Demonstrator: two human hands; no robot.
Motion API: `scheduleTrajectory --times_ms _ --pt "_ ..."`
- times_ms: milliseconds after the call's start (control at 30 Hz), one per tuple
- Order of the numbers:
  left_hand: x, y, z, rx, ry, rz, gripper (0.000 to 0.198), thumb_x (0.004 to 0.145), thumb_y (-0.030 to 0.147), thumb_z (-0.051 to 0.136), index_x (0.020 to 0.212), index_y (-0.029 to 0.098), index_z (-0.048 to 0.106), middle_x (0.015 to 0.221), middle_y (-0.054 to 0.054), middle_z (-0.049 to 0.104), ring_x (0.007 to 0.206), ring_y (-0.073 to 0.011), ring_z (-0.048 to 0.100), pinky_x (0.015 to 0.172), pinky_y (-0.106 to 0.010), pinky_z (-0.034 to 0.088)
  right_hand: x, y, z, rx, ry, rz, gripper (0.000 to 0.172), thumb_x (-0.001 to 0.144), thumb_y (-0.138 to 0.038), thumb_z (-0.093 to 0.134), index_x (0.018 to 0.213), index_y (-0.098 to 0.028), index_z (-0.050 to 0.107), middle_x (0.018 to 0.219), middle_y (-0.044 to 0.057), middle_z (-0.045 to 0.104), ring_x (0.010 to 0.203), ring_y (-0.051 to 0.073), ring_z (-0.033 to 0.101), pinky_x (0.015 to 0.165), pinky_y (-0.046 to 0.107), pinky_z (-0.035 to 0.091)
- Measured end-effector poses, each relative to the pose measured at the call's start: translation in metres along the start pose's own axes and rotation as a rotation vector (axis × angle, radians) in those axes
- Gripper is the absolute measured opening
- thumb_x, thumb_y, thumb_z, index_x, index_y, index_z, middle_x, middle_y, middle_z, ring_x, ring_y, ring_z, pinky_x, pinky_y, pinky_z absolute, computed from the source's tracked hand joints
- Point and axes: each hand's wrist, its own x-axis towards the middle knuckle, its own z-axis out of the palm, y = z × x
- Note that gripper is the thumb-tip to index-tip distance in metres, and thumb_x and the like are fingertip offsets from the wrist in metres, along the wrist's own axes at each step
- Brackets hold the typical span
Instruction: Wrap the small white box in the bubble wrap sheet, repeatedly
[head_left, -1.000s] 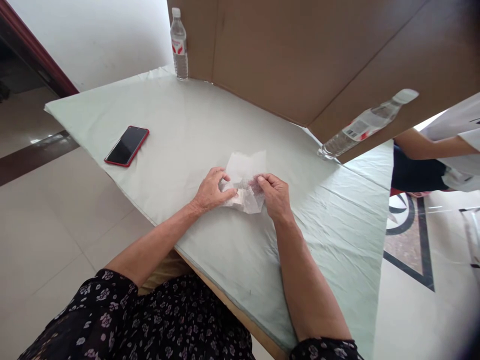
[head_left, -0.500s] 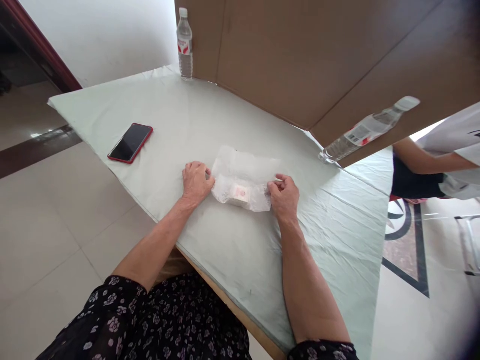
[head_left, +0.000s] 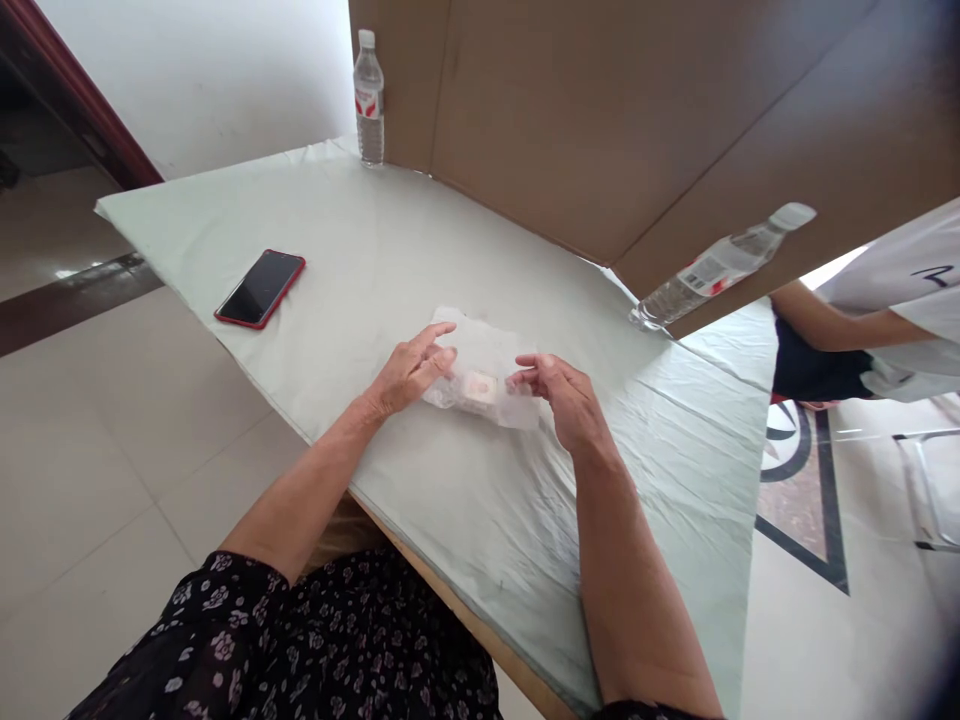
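A thin white translucent wrapping sheet (head_left: 486,350) lies on the pale green tablecloth (head_left: 360,260), folded over a small pale block with a reddish mark (head_left: 480,386). My left hand (head_left: 409,370) rests at the sheet's left edge, fingers stretched out and apart, fingertips on the sheet. At the sheet's right edge is my right hand (head_left: 562,392), fingers loosely extended and touching it. Neither hand grips anything.
A red-cased phone (head_left: 259,289) lies face up at the left. One water bottle (head_left: 368,97) stands at the back; another (head_left: 716,268) stands at the right against a tall cardboard screen (head_left: 600,120). Another person's arm (head_left: 840,325) shows beyond the table's right end.
Half a second ago both hands were pinching the sheet's ends and holding it stretched wide. Now the fingers have opened and moved inward, and the sheet lies folded narrower over the block.
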Motion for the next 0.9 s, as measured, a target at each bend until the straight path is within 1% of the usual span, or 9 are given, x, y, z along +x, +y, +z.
scheduleTrajectory --times_ms 133,233,300,400,467,567,667,767,900 --pt "0.0 0.001 -0.008 -0.125 -0.246 -0.117 0.052 0.097 0.05 0.039 0.124 0.013 0.063 0.053 0.0 0.062 0.06 -0.019 0.066 0.07 -0.033 0.052 -0.02 -0.013 -0.007 -0.107 -0.495 0.032 0.05 0.09 -0.063 0.051 0.096 -0.018 0.073 0.078 0.005 0.074 0.074 0.018 0.068 0.076 0.034 0.054" --pt "0.001 -0.003 -0.003 0.159 -0.179 -0.088 0.037 0.084 0.037 0.057 0.112 0.015 0.068 0.059 0.001 0.062 0.058 -0.0168 0.06 0.064 -0.031 0.05 -0.031 -0.016 -0.007 -0.269 -0.641 0.05 0.036 0.087 -0.053 0.06 0.088 -0.02 0.074 0.076 0.002 0.072 0.071 0.018 0.066 0.07 0.031 0.053" --pt "0.002 -0.007 0.002 0.334 -0.097 0.054 0.035 0.077 0.027 0.06 0.109 0.016 0.069 0.079 -0.003 0.069 0.077 -0.0202 0.065 0.076 -0.034 0.052 -0.03 -0.013 -0.004 -0.35 -0.459 -0.017 0.031 0.088 -0.049 0.059 0.09 -0.021 0.074 0.076 0.001 0.071 0.07 0.018 0.065 0.069 0.032 0.052" --pt "0.003 -0.013 0.005 0.478 -0.137 0.204 0.045 0.073 0.024 0.063 0.117 0.019 0.066 0.118 -0.01 0.068 0.115 -0.0275 0.06 0.102 -0.043 0.046 -0.021 -0.009 0.01 -0.469 -0.14 -0.189 0.035 0.084 -0.046 0.064 0.109 -0.022 0.07 0.101 0.007 0.073 0.089 0.023 0.067 0.078 0.037 0.052" --pt "0.002 -0.015 0.005 0.542 -0.221 0.194 0.056 0.073 0.03 0.068 0.127 0.02 0.061 0.135 -0.013 0.06 0.131 -0.0315 0.05 0.112 -0.048 0.037 -0.014 -0.006 0.022 -0.56 -0.096 -0.285 0.047 0.079 -0.042 0.069 0.121 -0.024 0.065 0.123 0.011 0.069 0.109 0.029 0.064 0.091 0.044 0.051" --pt "0.0 -0.016 0.004 0.618 -0.331 0.15 0.072 0.072 0.045 0.074 0.136 0.02 0.053 0.146 -0.015 0.051 0.141 -0.0345 0.04 0.118 -0.049 0.029 -0.008 -0.002 0.03 -0.632 -0.143 -0.318 0.046 0.079 -0.036 0.067 0.123 -0.023 0.064 0.127 0.012 0.068 0.117 0.033 0.061 0.102 0.051 0.045" --pt "0.0 -0.016 0.003 0.652 -0.385 0.148 0.081 0.071 0.05 0.074 0.142 0.02 0.048 0.151 -0.016 0.047 0.145 -0.0349 0.036 0.12 -0.049 0.023 -0.009 0.008 0.007 -0.588 0.028 -0.293 0.046 0.081 -0.042 0.067 0.123 -0.022 0.064 0.127 0.013 0.068 0.115 0.032 0.062 0.103 0.051 0.044" --pt "0.0 -0.017 0.003 0.639 -0.402 0.152 0.084 0.072 0.048 0.073 0.145 0.018 0.044 0.153 -0.018 0.044 0.147 -0.0359 0.033 0.121 -0.05 0.019 -0.014 0.026 -0.04 -0.612 0.26 -0.196 0.053 0.079 -0.049 0.067 0.124 -0.022 0.063 0.123 0.012 0.069 0.106 0.03 0.065 0.096 0.051 0.048" --pt "-0.001 -0.021 0.004 0.617 -0.392 0.146 0.085 0.073 0.048 0.072 0.147 0.019 0.042 0.155 -0.016 0.042 0.148 -0.0354 0.031 0.123 -0.051 0.015 -0.024 0.042 -0.079 -0.797 0.361 -0.045 0.057 0.075 -0.053 0.067 0.121 -0.021 0.063 0.123 0.018 0.066 0.111 0.039 0.062 0.095 0.062 0.045"
